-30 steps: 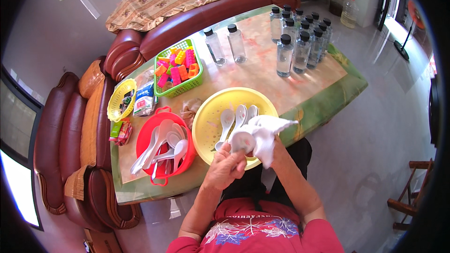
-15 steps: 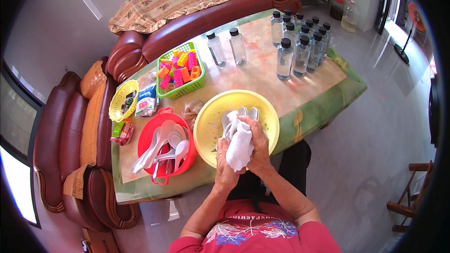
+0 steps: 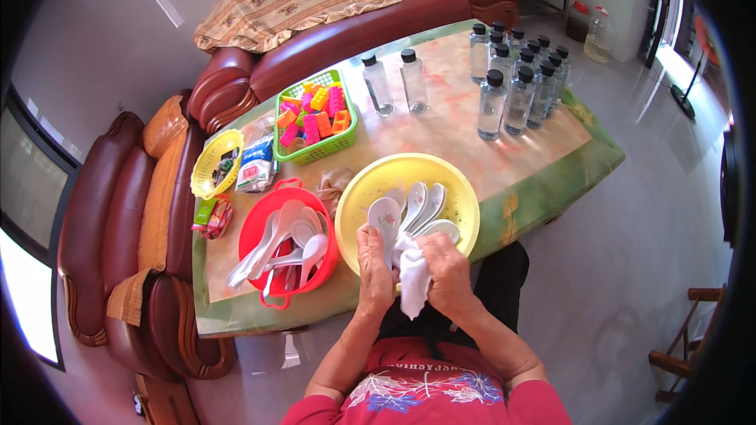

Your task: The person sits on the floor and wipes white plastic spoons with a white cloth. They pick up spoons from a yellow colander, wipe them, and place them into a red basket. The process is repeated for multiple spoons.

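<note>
Left hand (image 3: 373, 261) grips a white spoon (image 3: 385, 216) over the yellow bowl's (image 3: 466, 203) near rim – bowl-end up so the right hand (image 3: 446, 266), clenched on a white cloth (image 3: 411, 282), can wipe it. More spoons wait in the red basket (image 3: 253, 230) on the bench (image 3: 449, 118).

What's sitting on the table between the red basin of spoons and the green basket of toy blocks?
In the head view, a crumpled tan cloth lies between the red basin and the green basket.

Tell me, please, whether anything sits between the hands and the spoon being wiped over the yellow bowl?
Nothing does: the left hand grips the white spoon directly, and the right hand presses the white cloth against it above the yellow bowl.
</note>
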